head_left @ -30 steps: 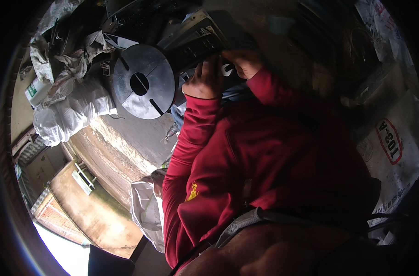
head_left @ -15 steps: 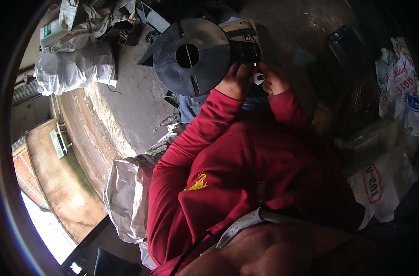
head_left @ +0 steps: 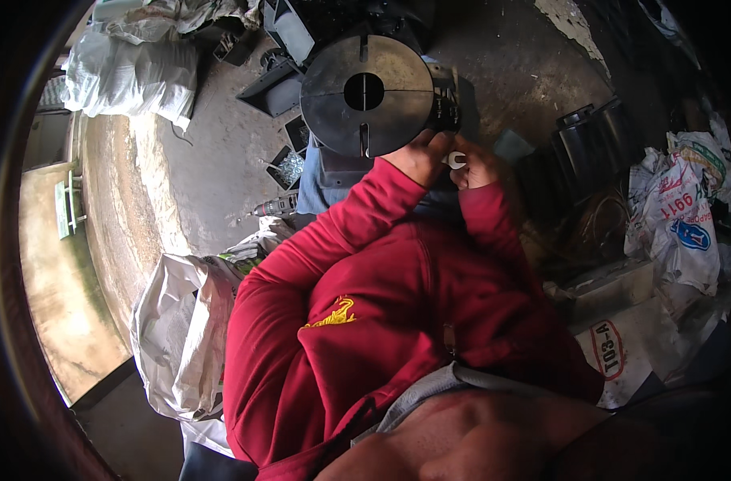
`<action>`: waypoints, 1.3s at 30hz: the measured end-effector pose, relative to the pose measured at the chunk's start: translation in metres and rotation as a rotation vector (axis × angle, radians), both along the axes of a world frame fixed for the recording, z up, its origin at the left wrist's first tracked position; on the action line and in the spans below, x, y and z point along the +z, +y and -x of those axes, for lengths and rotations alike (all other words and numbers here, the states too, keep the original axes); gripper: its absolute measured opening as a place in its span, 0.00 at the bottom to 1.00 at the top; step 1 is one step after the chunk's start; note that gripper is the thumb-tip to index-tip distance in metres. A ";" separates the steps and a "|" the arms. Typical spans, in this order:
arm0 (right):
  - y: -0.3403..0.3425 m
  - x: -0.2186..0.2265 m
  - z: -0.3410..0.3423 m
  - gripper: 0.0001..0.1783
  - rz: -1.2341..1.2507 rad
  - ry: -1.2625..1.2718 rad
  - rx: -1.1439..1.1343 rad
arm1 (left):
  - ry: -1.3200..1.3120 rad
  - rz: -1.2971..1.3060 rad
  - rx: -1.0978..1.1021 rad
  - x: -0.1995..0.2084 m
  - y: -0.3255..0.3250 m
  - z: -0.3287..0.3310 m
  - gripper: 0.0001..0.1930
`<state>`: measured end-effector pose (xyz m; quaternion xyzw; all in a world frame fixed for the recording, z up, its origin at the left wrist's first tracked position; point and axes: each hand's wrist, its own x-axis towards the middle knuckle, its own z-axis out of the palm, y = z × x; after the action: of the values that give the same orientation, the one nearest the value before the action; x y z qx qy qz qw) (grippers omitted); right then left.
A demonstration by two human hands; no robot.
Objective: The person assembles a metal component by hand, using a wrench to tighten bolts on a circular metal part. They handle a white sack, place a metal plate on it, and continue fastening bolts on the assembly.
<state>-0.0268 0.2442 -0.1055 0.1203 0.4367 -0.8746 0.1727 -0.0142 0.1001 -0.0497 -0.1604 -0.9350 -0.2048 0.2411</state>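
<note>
A large round black disc [head_left: 397, 112] with a centre hole and slots sits over my lap, joined to a darker slotted black part [head_left: 445, 111] at its right. My left hand [head_left: 417, 160] is at the near right rim of the disc, fingers curled against the black part; what they grip is hidden. Close beside it, my right hand [head_left: 479, 164] is closed on a pale open-end wrench [head_left: 456, 160], whose jaw shows between the two hands. The wrench's other end is covered by my fingers.
On the floor to the left lie a power drill [head_left: 277, 206], a small box of metal fasteners [head_left: 289, 167] and black bins [head_left: 273, 90]. White sacks [head_left: 177, 337] stand by my left arm. Dark ribbed parts [head_left: 594, 140] and printed bags [head_left: 678, 216] are at the right.
The view has shifted, so the disc and hands appear farther right and the fastener box shows more clearly. Both hands stay at the black part, and the wrench remains in my right hand.
</note>
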 end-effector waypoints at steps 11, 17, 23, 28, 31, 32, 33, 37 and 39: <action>0.000 0.014 0.000 0.13 -0.026 -0.071 0.066 | 0.054 0.020 0.036 -0.002 -0.001 0.000 0.06; 0.001 0.011 0.002 0.12 0.011 -0.081 0.074 | -0.012 0.003 0.018 0.002 -0.002 -0.001 0.09; 0.001 0.008 -0.001 0.11 0.001 -0.068 0.022 | -0.020 0.006 -0.042 0.006 -0.001 -0.002 0.13; 0.004 0.011 -0.002 0.11 0.027 -0.037 0.091 | -0.033 -0.004 0.017 0.004 -0.001 -0.004 0.11; 0.003 0.008 -0.003 0.11 0.038 -0.046 0.047 | -0.052 0.026 -0.018 0.004 0.000 -0.001 0.14; 0.001 0.009 -0.003 0.11 0.033 -0.053 0.021 | -0.074 0.048 -0.028 0.008 0.001 -0.002 0.15; 0.001 0.010 -0.002 0.11 0.024 -0.058 -0.008 | -0.094 0.065 -0.040 0.009 0.004 -0.002 0.16; 0.003 0.009 -0.004 0.10 0.050 -0.070 0.016 | -0.136 0.022 -0.014 0.019 0.005 -0.010 0.17; 0.003 0.005 -0.002 0.11 0.031 -0.040 0.040 | -0.067 0.019 0.059 0.009 0.005 -0.009 0.12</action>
<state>-0.0245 0.2476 -0.1005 0.1266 0.4218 -0.8751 0.2006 -0.0056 0.1050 -0.0404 -0.1280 -0.9488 -0.1939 0.2141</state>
